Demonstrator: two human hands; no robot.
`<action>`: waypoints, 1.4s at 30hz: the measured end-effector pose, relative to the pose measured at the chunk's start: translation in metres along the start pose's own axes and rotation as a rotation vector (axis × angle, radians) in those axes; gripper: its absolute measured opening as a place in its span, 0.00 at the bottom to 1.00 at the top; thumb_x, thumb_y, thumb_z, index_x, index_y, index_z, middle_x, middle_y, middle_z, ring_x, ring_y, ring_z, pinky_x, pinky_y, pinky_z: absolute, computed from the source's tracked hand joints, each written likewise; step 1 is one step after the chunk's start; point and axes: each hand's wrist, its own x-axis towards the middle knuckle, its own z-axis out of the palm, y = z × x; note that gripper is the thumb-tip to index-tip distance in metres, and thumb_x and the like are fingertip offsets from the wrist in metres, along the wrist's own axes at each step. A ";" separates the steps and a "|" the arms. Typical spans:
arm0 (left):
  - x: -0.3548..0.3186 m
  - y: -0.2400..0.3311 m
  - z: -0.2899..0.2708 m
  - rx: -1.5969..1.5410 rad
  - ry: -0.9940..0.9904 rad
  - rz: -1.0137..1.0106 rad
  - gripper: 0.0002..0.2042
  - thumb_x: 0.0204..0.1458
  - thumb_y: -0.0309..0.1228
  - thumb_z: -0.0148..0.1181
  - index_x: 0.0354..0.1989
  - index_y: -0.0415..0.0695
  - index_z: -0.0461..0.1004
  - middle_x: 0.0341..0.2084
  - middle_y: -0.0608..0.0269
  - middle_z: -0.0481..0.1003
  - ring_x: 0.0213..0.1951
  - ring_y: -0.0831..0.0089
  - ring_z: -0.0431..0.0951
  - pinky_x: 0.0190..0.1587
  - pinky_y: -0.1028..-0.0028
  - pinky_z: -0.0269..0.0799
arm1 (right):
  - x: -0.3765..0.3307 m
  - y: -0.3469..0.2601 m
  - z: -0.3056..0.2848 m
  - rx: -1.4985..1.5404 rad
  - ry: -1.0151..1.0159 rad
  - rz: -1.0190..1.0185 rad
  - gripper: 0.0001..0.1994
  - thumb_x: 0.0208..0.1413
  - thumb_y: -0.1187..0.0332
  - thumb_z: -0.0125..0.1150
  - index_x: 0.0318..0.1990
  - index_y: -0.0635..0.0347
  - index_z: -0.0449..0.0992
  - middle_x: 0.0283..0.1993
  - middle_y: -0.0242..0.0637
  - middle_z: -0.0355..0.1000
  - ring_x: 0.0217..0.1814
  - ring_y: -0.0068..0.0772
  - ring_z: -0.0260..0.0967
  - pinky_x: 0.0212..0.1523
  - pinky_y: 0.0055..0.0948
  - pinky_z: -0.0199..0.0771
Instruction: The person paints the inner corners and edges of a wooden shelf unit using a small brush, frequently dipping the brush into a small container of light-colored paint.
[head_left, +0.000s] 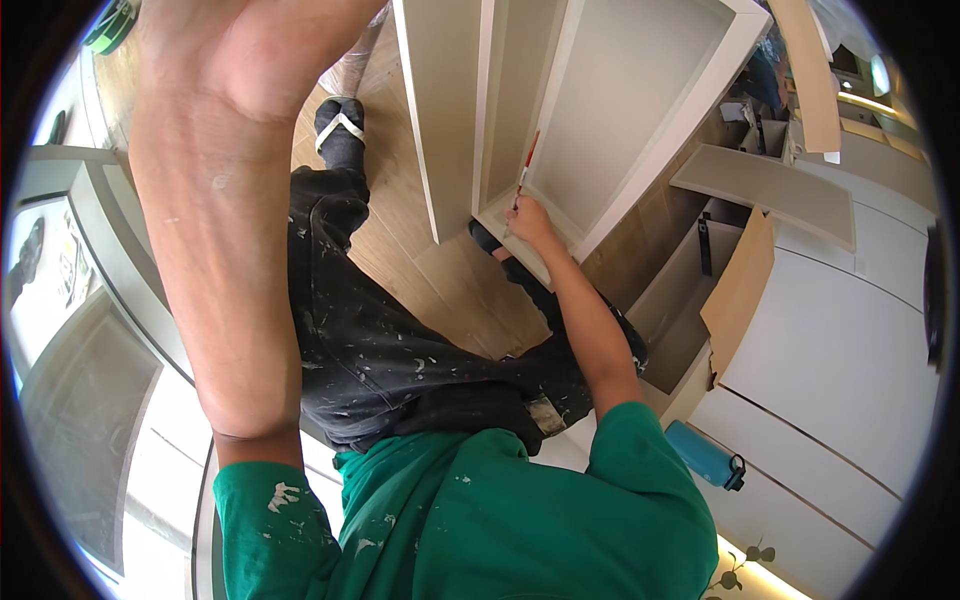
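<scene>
My right hand (pixel 531 220) is closed around a thin paintbrush (pixel 527 165) with a red and white handle, which points up and away from me. Its bristle end cannot be made out beside my fingers. The hand is at the lower inside corner of a pale cabinet frame (pixel 640 150), near its bottom ledge. A tall upright panel (pixel 445 100) stands just left of it. My left arm is raised and fills the left of the view. Only the heel of my left hand (pixel 260 60) shows at the top edge; its fingers are out of view.
Open drawers (pixel 680 290) stand at the right, with a loose panel (pixel 770 195) and cardboard (pixel 740 300) by them. A blue bottle (pixel 705 455) lies against white cabinet fronts (pixel 830 330). At the left is a grey-framed glass surface (pixel 90 400). My feet are on a wood floor (pixel 400 200).
</scene>
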 end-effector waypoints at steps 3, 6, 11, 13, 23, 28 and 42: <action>-0.002 -0.002 0.006 0.031 0.039 0.008 0.22 0.67 0.32 0.44 0.63 0.27 0.64 0.58 0.39 0.72 0.59 0.56 0.74 0.68 0.58 0.67 | 0.006 -0.005 -0.004 -0.041 -0.009 0.020 0.12 0.53 0.67 0.65 0.36 0.69 0.79 0.36 0.58 0.77 0.44 0.61 0.77 0.45 0.50 0.75; -0.002 -0.003 0.003 0.017 0.005 0.014 0.23 0.67 0.33 0.44 0.64 0.27 0.62 0.59 0.38 0.70 0.60 0.55 0.74 0.68 0.57 0.66 | 0.011 -0.004 0.002 -0.024 0.003 0.019 0.12 0.53 0.67 0.64 0.36 0.70 0.79 0.36 0.58 0.78 0.44 0.61 0.77 0.45 0.49 0.75; -0.004 -0.005 0.008 0.063 0.034 0.048 0.23 0.68 0.33 0.43 0.64 0.27 0.61 0.59 0.38 0.70 0.60 0.55 0.74 0.68 0.57 0.66 | 0.016 -0.002 0.018 0.069 0.065 0.005 0.09 0.55 0.69 0.64 0.37 0.68 0.81 0.35 0.56 0.78 0.42 0.59 0.78 0.44 0.46 0.76; -0.005 -0.003 0.006 0.064 0.029 0.038 0.23 0.68 0.33 0.43 0.64 0.27 0.62 0.59 0.38 0.70 0.59 0.55 0.74 0.68 0.57 0.67 | 0.017 -0.002 0.021 0.157 0.071 -0.039 0.09 0.56 0.69 0.65 0.38 0.66 0.81 0.34 0.54 0.79 0.39 0.54 0.79 0.42 0.43 0.77; -0.002 0.000 0.011 0.014 0.055 -0.017 0.21 0.68 0.32 0.41 0.61 0.28 0.64 0.57 0.40 0.73 0.58 0.57 0.76 0.67 0.58 0.69 | 0.005 0.003 0.026 0.219 0.107 -0.041 0.07 0.56 0.69 0.65 0.39 0.62 0.83 0.31 0.45 0.80 0.34 0.38 0.80 0.39 0.35 0.77; 0.000 0.000 0.001 0.035 -0.010 0.009 0.22 0.68 0.32 0.41 0.62 0.27 0.64 0.57 0.40 0.73 0.58 0.56 0.76 0.67 0.58 0.68 | 0.006 -0.005 0.020 0.199 0.065 -0.007 0.08 0.55 0.69 0.66 0.39 0.63 0.83 0.32 0.49 0.80 0.35 0.45 0.80 0.40 0.38 0.77; -0.001 -0.002 0.001 0.079 0.019 0.053 0.21 0.68 0.32 0.41 0.62 0.27 0.64 0.56 0.40 0.73 0.57 0.56 0.76 0.67 0.58 0.68 | -0.010 -0.008 0.001 0.043 0.020 0.017 0.08 0.53 0.70 0.63 0.37 0.65 0.81 0.36 0.56 0.78 0.43 0.60 0.78 0.46 0.46 0.76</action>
